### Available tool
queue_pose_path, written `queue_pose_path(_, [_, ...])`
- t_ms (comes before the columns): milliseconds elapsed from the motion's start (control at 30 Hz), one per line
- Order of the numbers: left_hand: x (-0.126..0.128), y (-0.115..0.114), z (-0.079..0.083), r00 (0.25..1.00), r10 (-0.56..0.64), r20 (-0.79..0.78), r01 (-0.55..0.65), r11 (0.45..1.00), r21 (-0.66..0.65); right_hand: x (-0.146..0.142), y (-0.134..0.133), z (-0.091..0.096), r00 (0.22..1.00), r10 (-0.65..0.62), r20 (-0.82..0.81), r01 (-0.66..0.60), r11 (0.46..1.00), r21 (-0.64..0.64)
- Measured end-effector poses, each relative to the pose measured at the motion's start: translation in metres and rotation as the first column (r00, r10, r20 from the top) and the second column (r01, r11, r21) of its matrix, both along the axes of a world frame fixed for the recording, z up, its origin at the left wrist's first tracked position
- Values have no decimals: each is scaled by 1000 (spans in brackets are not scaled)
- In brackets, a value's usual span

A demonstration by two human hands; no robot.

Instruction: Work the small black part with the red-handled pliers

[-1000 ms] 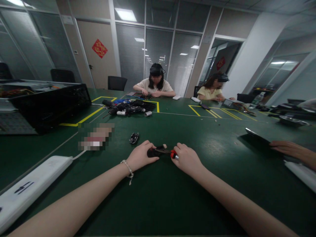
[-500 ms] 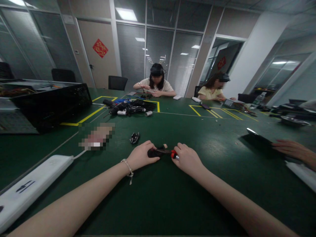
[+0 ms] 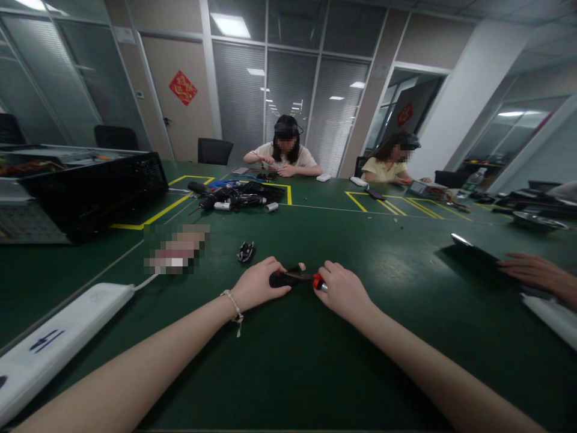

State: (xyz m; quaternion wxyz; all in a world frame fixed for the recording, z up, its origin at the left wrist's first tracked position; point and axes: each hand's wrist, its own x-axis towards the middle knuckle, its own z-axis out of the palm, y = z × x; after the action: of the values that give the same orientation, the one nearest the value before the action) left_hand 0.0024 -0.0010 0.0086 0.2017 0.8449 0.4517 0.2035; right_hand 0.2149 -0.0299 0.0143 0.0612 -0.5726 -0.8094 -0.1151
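My left hand [image 3: 258,282] rests on the green table [image 3: 288,361], fingers curled over a small black object [image 3: 282,278]. My right hand [image 3: 343,290] is closed on a small tool with a red and silver end [image 3: 318,282], whose thin shaft points left into the black object. Both hands meet at the middle of the table, close in front of me. A small black part [image 3: 246,251] lies just beyond my left hand.
A white power strip [image 3: 58,343] lies at the left, a black computer case [image 3: 85,192] behind it. A pile of black parts [image 3: 234,197] sits further back. Two people work at the far side. Another person's hand [image 3: 536,273] touches a dark tablet [image 3: 478,255] at right.
Almost nothing has moved; my hands stay together on the black object and the tool. The person at the far side has shifted their hands slightly.
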Motion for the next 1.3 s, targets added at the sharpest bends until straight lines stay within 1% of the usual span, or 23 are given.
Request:
queue_pose_path(167, [-1,0,0,1000,-17,1,17,1000,1,-1,-1,0,1000,8,-4,-8,1000,2])
queue_pose_path(400, [-1,0,-1,1000,-4,-7,4,1000,-8,0,-1,1,1000,3,-8,-4,1000,-5])
queue_pose_path(633, [-1,3,-6,1000,-28,-11,29,998,62,-1,0,0,1000,-4,9,4,1000,5])
queue_pose_path(1033, [-1,1,-3,1000,-13,-15,13,1000,3,1,1,-3,1000,9,-2,-9,1000,5])
queue_pose_path(1300, [-1,2,-4,999,-9,-35,10,1000,20,0,1,-4,1000,10,6,-11,1000,29])
